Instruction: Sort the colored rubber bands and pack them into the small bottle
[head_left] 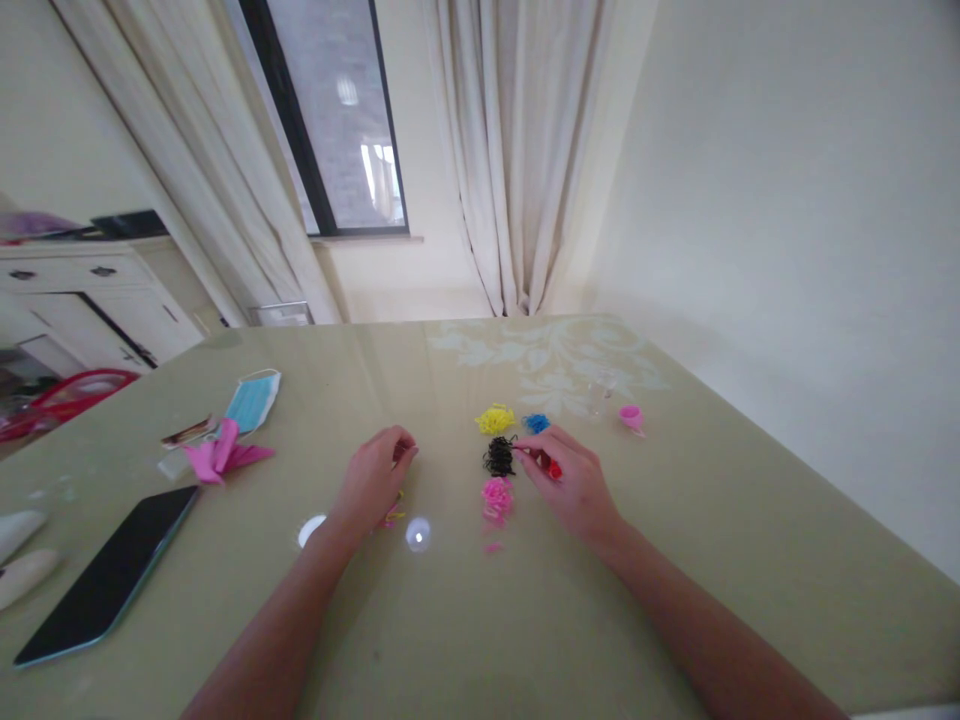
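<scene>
Greenish table top (720, 560) spreads wide before you, and its surface is shiny. Nearest to you on the left lies a dark tablet (109, 580), with two whitish objects (26, 580) just beside it. Your left hand (375, 475) is above the table, its fingers curled and its thumb near the forefinger; whether they close on something, I cannot tell. Below this hand, partly hidden, are some yellow and pink bits (395, 512). To the right of them, a pink pile (496, 495) of small pieces lies in the middle. Your right hand (574, 485) reaches from the right to the black pile (498, 457), just beyond the pink one; thumb and forefinger tips are close together at its edge, but I cannot tell if they are clamped on a piece. Something red (554, 468) shows beside these fingers. A folded pink paper (223, 455) lies at the left. Farther away you have the yellow pile (495, 419), the blue pile (536, 423) and a small pink cup (631, 417), then a blue mask (253, 402). Behind the table hang pale curtains (517, 150) beside a dark-framed window (330, 110).
</scene>
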